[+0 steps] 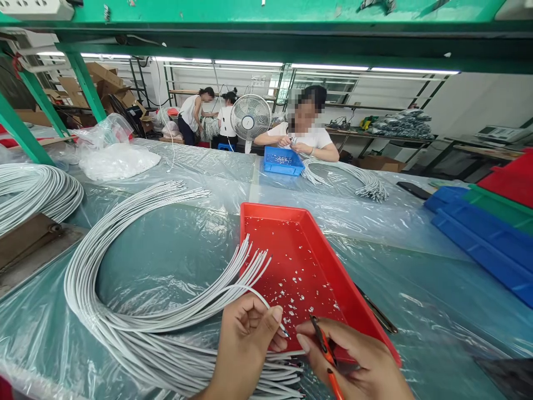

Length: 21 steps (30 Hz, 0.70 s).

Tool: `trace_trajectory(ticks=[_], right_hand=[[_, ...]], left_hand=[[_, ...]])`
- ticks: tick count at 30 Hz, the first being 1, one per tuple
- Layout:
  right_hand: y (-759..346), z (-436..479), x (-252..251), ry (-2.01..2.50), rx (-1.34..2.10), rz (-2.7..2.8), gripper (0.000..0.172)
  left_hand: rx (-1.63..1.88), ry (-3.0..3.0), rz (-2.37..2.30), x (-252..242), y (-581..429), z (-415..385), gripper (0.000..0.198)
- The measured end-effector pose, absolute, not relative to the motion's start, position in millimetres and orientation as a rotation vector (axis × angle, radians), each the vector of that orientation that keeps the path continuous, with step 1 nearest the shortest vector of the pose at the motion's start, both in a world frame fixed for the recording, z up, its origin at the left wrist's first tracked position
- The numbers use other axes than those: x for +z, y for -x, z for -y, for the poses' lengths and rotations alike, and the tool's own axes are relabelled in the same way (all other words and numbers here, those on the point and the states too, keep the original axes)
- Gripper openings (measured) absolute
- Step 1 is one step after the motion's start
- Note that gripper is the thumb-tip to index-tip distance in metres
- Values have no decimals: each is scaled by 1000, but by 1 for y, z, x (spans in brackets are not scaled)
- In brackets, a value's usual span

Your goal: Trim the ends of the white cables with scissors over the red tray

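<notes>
My left hand (250, 330) pinches one white cable (260, 296) near its end, where small dark and blue wire tips stick out. Orange-and-black hand pliers or cutters (327, 350) are held in my right hand (358, 355), just right of that cable end and apart from it. Their exact kind is partly hidden by my fingers. Both hands are over the near end of a red tray (287, 244) with small white scraps scattered in it. A big looped bundle of white cables (83, 278) lies to the left, some ends over the tray's edge and others under my left wrist.
A metal tool (381, 314) lies right of the tray. Stacked blue bins (478, 228) stand at the right. A clear plastic bag (119, 158) and another cable coil (45, 191) are at left. Across the table a person (308, 128) works over a blue tray (283, 168). A green shelf beam (266, 47) crosses above.
</notes>
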State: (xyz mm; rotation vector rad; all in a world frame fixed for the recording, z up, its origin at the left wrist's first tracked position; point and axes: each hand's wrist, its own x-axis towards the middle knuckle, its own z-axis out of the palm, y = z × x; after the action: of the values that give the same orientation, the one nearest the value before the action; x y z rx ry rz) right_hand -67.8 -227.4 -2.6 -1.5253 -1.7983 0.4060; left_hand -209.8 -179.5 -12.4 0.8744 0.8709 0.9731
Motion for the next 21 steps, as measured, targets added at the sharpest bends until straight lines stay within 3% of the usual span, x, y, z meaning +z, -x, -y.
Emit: trace_trajectory(ticks=[9, 17, 21], right_hand=[[69, 216, -6, 1512, 687, 1867, 17], [68, 204, 25, 1656, 798, 2146, 15], [71, 201, 25, 1672, 883, 2032, 19]], left_hand=[[948, -987, -868, -17, 211, 184, 32], [922, -1157, -911, -19, 211, 183, 27], [956, -1161, -887, -19, 211, 181, 30]])
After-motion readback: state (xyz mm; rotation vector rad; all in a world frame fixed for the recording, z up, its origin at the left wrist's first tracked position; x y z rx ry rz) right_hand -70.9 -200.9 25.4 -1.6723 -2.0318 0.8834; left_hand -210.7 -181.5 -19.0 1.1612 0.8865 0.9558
